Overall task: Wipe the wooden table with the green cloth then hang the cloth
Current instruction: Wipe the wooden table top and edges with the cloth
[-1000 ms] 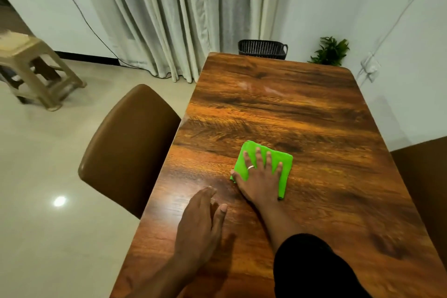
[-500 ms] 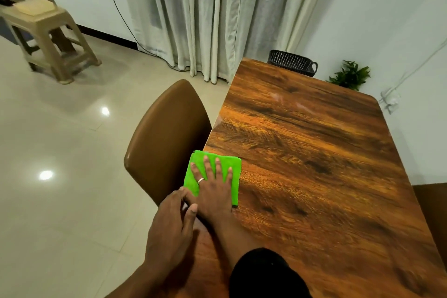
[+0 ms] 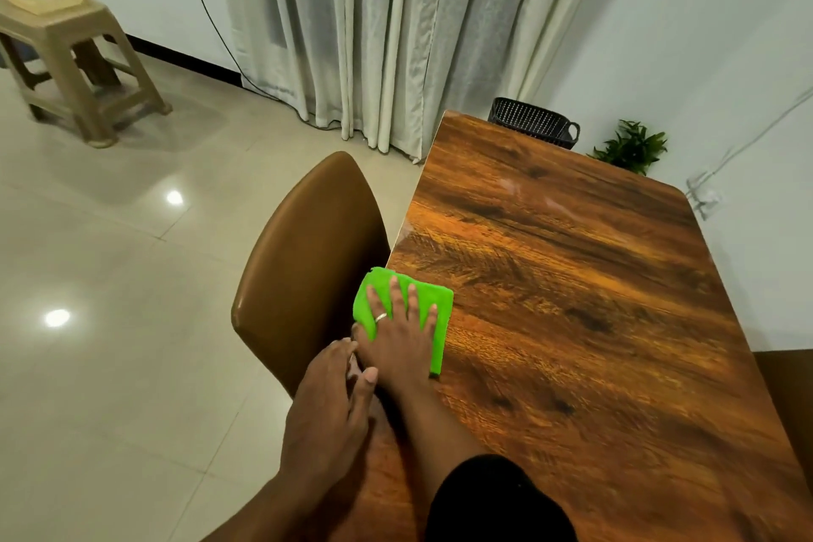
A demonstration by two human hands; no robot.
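The folded green cloth (image 3: 440, 310) lies at the left edge of the wooden table (image 3: 572, 299), its left part hanging slightly past the edge. My right hand (image 3: 402, 337) presses flat on the cloth with fingers spread, a ring on one finger. My left hand (image 3: 332, 396) rests palm down at the table's left edge, just behind and touching the right hand, holding nothing.
A brown chair (image 3: 308, 260) stands tucked against the table's left side, right beside the cloth. A black basket (image 3: 534, 123) and a green plant (image 3: 633, 145) sit beyond the far end. A beige stool (image 3: 66, 57) stands on the tiled floor at far left. Curtains (image 3: 396, 26) hang behind.
My right hand has slid the cloth from the table's middle leftward to its left edge. My left hand moved left with it to the edge.
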